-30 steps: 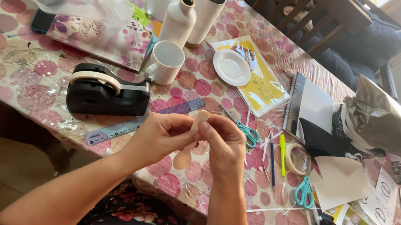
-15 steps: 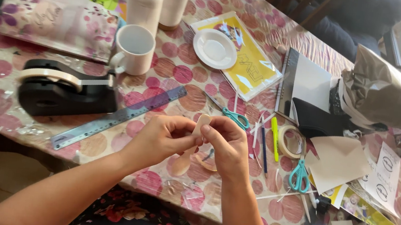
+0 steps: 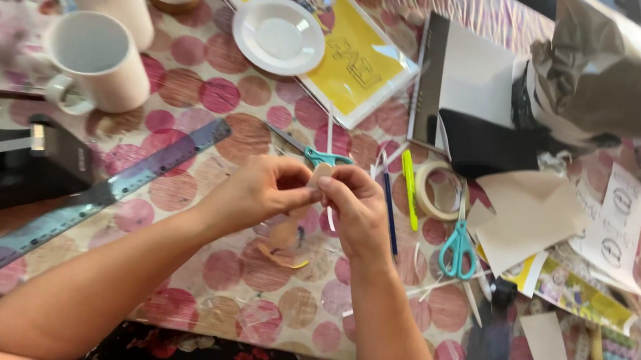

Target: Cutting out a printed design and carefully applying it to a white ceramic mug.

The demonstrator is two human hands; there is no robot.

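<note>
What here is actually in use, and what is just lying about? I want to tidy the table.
In use: left hand, right hand, small tan paper piece.

Lying about: teal scissors, ruler, tape dispenser, mug, white plate, tape roll.

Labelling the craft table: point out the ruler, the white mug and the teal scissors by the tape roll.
ruler [image 3: 93,198], head view, middle of its strip.
white mug [image 3: 103,59], head view, rim.
teal scissors [image 3: 459,252], head view, handle loops.
</note>
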